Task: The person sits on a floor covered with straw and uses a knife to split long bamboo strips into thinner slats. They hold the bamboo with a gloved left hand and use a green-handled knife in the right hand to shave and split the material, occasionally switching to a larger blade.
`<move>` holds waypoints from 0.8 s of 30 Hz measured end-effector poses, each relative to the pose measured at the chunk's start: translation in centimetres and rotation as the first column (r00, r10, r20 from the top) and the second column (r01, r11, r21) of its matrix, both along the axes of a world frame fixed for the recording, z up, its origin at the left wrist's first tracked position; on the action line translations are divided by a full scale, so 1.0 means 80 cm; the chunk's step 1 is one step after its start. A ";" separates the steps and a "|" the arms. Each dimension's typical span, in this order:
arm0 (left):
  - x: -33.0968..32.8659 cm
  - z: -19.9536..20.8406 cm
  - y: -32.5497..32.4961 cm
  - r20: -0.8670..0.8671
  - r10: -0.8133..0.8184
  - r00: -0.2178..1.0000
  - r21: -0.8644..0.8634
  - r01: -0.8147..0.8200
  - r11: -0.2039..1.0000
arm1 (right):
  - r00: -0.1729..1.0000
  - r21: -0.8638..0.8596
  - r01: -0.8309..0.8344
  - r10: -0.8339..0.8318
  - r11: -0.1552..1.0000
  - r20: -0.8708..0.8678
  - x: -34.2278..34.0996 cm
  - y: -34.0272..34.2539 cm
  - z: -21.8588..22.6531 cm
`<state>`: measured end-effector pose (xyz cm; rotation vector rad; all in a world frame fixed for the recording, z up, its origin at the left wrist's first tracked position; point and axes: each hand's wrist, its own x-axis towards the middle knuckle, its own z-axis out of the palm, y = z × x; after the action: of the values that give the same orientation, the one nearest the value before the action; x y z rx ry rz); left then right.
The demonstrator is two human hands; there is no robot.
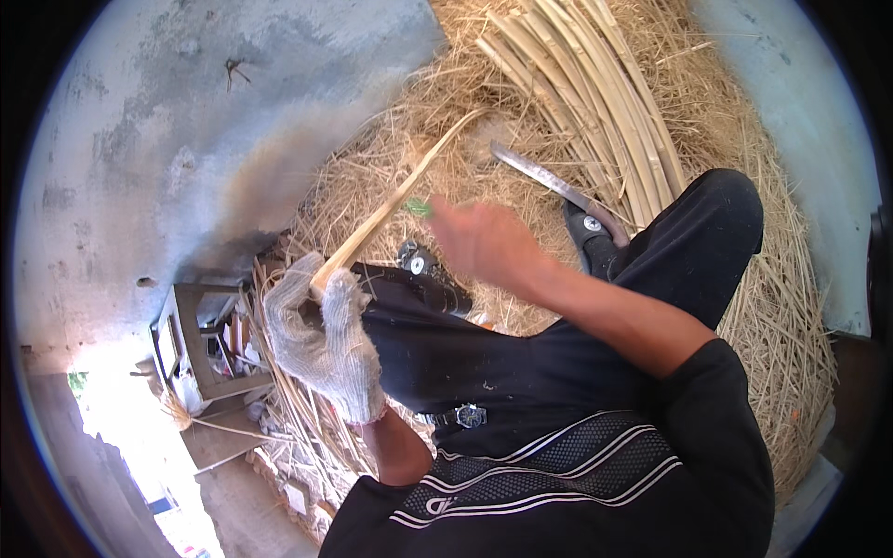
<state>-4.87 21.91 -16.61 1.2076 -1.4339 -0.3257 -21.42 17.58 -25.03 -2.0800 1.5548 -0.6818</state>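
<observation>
My left hand (326, 339), in a pale knitted glove, is closed around the near end of a pale split-bamboo strip (381, 220). The strip slants up and away to the right, its far end over the shavings. My bare right hand (484, 244) is closed and smeared by motion, just right of the strip. A small green thing (418, 207) shows at its fingertips, beside the strip; its kind is too blurred to tell. A long curved knife (549, 175) lies past my right hand, its handle end by my right shoe (593, 228).
A bundle of split strips (595, 93) lies at the far right on heaped shavings (781, 307). A wooden stool-like frame (200, 344) holding clutter stands at left by a stained wall (186, 139). A wristwatch (470, 416) shows at my lap; my left shoe (423, 270) is ahead.
</observation>
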 end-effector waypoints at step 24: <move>0.024 -0.006 0.002 0.153 -0.099 0.983 0.099 0.084 0.992 | 0.982 -0.082 0.189 -0.190 0.979 -0.002 -0.018 -0.020 -0.031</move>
<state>-2.99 22.08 -17.08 1.2667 -1.6293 -0.3696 -22.83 15.99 -27.49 -2.0115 1.7746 -0.8162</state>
